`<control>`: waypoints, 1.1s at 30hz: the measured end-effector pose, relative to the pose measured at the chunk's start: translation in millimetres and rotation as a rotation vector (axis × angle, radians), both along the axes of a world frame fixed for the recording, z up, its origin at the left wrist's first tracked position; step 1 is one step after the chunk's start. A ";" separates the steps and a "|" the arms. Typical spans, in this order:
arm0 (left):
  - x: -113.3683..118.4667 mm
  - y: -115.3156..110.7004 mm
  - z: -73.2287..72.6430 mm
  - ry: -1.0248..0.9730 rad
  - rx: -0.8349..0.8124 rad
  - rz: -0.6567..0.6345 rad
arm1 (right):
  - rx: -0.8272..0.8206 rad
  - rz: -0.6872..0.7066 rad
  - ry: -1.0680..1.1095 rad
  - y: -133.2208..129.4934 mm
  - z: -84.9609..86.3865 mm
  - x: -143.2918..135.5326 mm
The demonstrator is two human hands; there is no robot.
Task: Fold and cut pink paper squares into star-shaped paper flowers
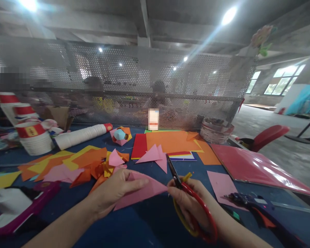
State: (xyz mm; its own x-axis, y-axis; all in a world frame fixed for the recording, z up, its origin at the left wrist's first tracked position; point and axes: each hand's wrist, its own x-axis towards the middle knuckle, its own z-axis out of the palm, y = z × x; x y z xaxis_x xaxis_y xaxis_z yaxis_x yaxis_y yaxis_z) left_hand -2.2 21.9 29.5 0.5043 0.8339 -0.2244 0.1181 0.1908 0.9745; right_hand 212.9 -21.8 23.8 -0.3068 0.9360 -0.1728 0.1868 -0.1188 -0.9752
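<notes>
My left hand [119, 189] pinches a folded pink paper [147, 189] between thumb and fingers, above the blue table. The paper narrows to a point at the right, where the fingertips of my right hand [188, 196] touch it. Red-handled scissors [198, 203] are also held in my right hand, dark blades pointing up and to the left, away from the pink paper. Beyond the hands lie pink triangles [152, 155], beside orange sheets [167, 141]. Orange, yellow and pink pieces [80, 160] are heaped at the left.
Stacked paper cups [34, 137] and a long cup stack [80, 136] stand or lie at the left, near a purple tool [38, 203]. A glue gun [263, 206], a glossy red pack [258, 165] and a basket [216, 131] are at the right. A perforated screen [134, 79] rises behind.
</notes>
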 end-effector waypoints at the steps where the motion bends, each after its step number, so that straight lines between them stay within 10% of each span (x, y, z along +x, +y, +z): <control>1: 0.9 -0.8 -0.2 -0.014 -0.015 -0.012 | -0.001 0.000 0.006 0.4 -1.4 -0.3; 14: 2.2 -3.7 2.1 -0.005 0.022 0.128 | 0.059 -0.049 -0.046 5.2 2.2 4.4; 26: -3.3 2.8 -1.4 -0.194 -0.005 -0.010 | 0.071 -0.177 0.083 13.9 -7.3 17.2; 33: -0.1 -4.0 2.1 -0.247 0.327 -0.103 | -0.064 -0.030 0.150 4.8 -6.3 9.5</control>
